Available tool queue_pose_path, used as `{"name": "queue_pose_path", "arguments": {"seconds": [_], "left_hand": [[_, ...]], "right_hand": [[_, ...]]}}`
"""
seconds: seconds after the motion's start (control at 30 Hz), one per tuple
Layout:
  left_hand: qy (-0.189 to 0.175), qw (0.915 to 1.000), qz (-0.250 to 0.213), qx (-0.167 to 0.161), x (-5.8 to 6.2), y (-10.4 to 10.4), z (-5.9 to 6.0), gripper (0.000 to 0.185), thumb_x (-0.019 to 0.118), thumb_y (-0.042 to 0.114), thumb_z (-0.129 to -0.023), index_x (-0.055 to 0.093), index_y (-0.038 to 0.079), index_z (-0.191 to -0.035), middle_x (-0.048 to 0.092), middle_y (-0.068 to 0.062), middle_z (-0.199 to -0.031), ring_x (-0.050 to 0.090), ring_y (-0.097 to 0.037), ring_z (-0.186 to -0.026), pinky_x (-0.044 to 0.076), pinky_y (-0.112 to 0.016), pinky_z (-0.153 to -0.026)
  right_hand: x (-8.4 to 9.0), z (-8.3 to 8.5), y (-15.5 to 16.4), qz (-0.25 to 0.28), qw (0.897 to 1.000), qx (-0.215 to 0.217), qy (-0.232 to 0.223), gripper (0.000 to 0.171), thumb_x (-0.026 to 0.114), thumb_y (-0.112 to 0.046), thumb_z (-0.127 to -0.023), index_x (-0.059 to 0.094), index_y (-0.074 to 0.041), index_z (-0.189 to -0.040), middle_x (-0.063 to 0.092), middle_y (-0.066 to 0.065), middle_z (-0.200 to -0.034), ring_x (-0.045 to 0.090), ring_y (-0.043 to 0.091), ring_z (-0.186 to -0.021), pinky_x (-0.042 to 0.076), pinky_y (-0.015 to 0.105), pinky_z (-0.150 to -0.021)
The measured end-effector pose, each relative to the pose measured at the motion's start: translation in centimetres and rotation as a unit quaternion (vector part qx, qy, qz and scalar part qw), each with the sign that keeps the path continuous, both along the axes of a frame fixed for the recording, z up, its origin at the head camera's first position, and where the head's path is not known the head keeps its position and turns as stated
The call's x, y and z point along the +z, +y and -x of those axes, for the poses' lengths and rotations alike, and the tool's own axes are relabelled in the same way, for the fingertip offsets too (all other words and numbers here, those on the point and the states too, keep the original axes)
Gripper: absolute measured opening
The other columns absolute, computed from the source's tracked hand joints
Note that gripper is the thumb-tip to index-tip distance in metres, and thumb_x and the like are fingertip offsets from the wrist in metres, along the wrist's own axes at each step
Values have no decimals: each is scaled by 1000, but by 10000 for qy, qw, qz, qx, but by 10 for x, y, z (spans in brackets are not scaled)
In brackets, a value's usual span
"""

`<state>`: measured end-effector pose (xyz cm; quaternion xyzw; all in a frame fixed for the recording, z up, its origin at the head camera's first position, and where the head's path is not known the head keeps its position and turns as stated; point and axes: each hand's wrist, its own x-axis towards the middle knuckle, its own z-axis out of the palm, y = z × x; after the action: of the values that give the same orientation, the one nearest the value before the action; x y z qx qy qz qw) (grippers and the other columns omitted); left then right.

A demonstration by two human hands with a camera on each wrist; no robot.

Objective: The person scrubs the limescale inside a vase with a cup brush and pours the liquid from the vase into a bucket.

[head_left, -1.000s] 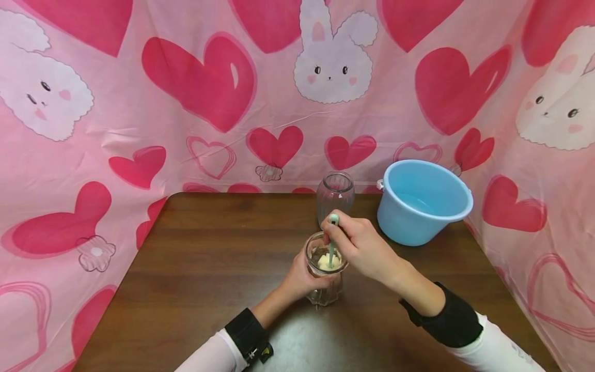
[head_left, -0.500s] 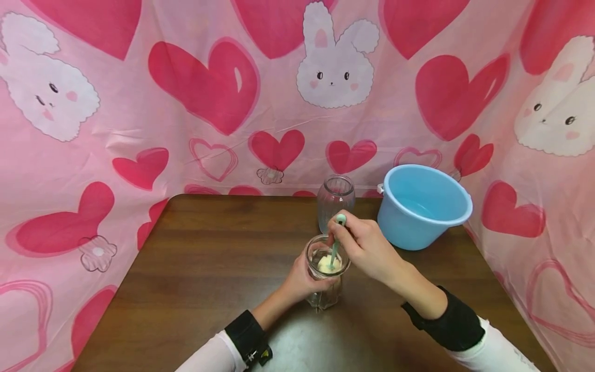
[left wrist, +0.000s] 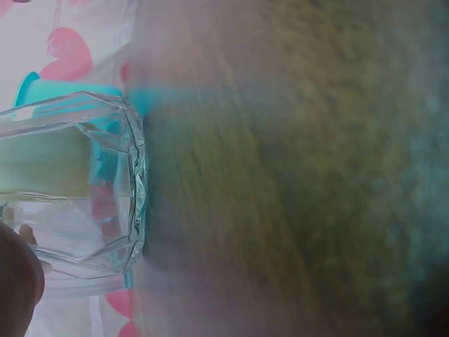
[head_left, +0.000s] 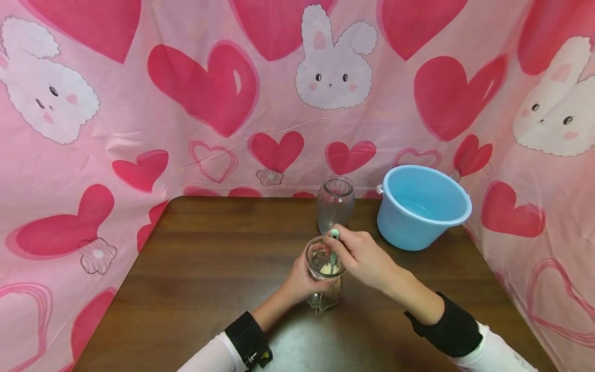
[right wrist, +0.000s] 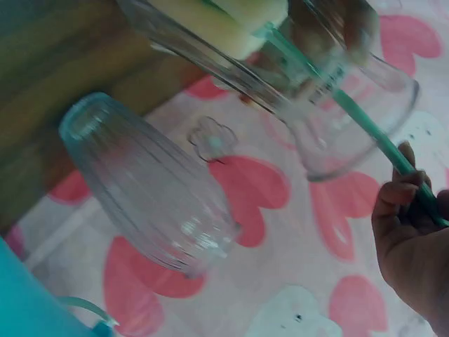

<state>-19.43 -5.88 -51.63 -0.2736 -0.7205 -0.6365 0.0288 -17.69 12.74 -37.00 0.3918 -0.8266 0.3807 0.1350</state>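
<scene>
A clear glass jar (head_left: 325, 300) stands tilted slightly in my left hand (head_left: 299, 283), whose fingers and thumb wrap round its neck. In the left wrist view, the jar's faceted base (left wrist: 137, 189) shows beside part of a digit (left wrist: 17, 281). My right hand (head_left: 367, 261) pinches the green handle of a sponge brush (head_left: 333, 254) above the jar's mouth. The brush's pale yellow sponge (right wrist: 242, 31) is inside the jar, as the right wrist view shows. The far side of the left hand is partly visible through the glass.
Behind the jar, a second ribbed glass jar (head_left: 335, 209) stands upright on the brown wooden table (head_left: 223, 258). A light blue bucket (head_left: 402, 227) is at the back right. Pink cloth (head_left: 274, 113) with hearts and rabbits hangs around the table's back and sides.
My right hand shifted a little right, then back left and lower. The sponge now sits deeper in the jar. My left hand holds the jar in nearly the same place.
</scene>
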Motion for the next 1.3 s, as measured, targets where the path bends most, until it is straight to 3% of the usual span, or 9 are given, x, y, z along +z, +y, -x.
{"name": "queue_pose_path", "arguments": {"seconds": [0.2, 0.33, 0.43, 0.53, 0.67, 0.87, 1.17, 1.3], "left_hand": [[36, 9999, -118, -26, -1, 2, 1, 81, 90, 15, -74, 48, 11, -142, 63, -8, -132, 61, -17, -117, 50, -30, -101], [1, 9998, -178, -65, -1, 2, 2, 82, 90, 14, -74, 47, 10, -144, 63, -8, -134, 61, -17, -118, 51, -30, -100], [-64, 9998, -148, -66, 0, 1, 2, 87, 90, 15, -74, 45, 9, -148, 62, -11, -137, 62, -19, -119, 52, -31, -100], [-117, 9999, -96, -14, 0, 1, 2, 90, 90, 16, -74, 43, 11, -151, 61, -10, -140, 62, -19, -119, 52, -30, -101], [-68, 9999, -106, 14, 0, 0, 1, 86, 90, 15, -74, 45, 9, -148, 62, -10, -138, 62, -18, -119, 51, -30, -101], [44, 9998, -175, 15, 0, 1, 0, 80, 91, 15, -74, 49, 7, -141, 64, -10, -131, 62, -15, -112, 52, -28, -98], [27, 9998, -182, -95, -1, 0, 1, 87, 89, 14, -74, 46, 10, -149, 63, -10, -138, 62, -18, -118, 52, -31, -101], [74, 9998, -150, -68, -1, 0, 1, 84, 89, 16, -75, 47, 10, -147, 63, -9, -137, 62, -18, -116, 52, -32, -100]], "right_hand": [[22, -3, 0, 457, 9964, 188, 683, 20, 65, 7, -96, 60, -11, -103, 66, -3, -88, 57, 10, -73, 47, 18, -64], [16, -1, 1, 342, 9945, 511, 843, 3, 62, -9, -104, 61, -8, -106, 65, 0, -89, 56, 9, -75, 48, 16, -67], [4, 4, 3, 155, 9927, 758, 925, 17, 57, -21, -107, 62, -6, -109, 65, 2, -91, 58, 10, -78, 50, 16, -70], [-3, 7, 5, 10, 9926, 810, 908, 12, 61, -16, -105, 63, -6, -110, 65, 3, -92, 59, 10, -80, 50, 16, -70], [3, 6, 6, 91, 9912, 834, 1023, 15, 61, -18, -104, 63, -4, -110, 66, 3, -91, 59, 10, -79, 50, 16, -70], [21, 1, 4, 612, 9844, 764, 1461, 24, 57, -27, -106, 63, -3, -107, 69, 2, -90, 64, 14, -78, 55, 22, -74], [-12, 6, 3, 60, 9902, 723, 1193, 27, 52, -29, -108, 65, -5, -110, 68, 0, -97, 65, 11, -86, 55, 20, -78], [-11, 4, 4, -92, 9882, 737, 1336, 28, 52, -29, -108, 66, -5, -109, 70, 0, -98, 67, 11, -88, 56, 20, -79]]}}
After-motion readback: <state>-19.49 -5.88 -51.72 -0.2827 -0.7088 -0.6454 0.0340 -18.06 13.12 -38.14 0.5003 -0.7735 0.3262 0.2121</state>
